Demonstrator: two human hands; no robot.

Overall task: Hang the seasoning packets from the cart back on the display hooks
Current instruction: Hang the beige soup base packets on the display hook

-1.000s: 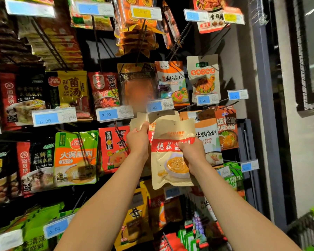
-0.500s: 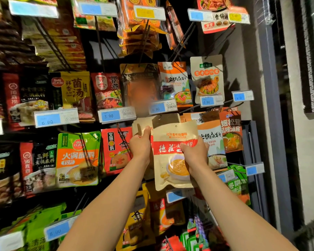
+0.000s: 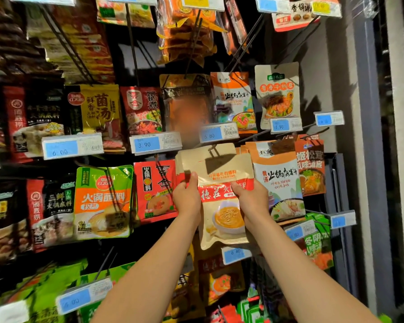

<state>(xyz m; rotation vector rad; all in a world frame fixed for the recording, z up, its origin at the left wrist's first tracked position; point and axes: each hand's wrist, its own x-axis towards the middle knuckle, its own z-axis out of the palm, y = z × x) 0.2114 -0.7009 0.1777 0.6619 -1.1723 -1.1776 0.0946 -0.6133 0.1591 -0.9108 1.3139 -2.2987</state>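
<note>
Both hands grasp the beige seasoning packet [image 3: 222, 215] up against the display, the left hand [image 3: 187, 198] pinching its left edge and the right hand [image 3: 252, 199] its right, below the 6.80 price tag [image 3: 219, 134].

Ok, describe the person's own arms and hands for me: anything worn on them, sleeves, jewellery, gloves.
Both forearms are bare as far as the frame shows, with no sleeves in view. The left hand and right hand wear no gloves, and no watch, bracelet or ring shows on wrists or fingers.
</note>
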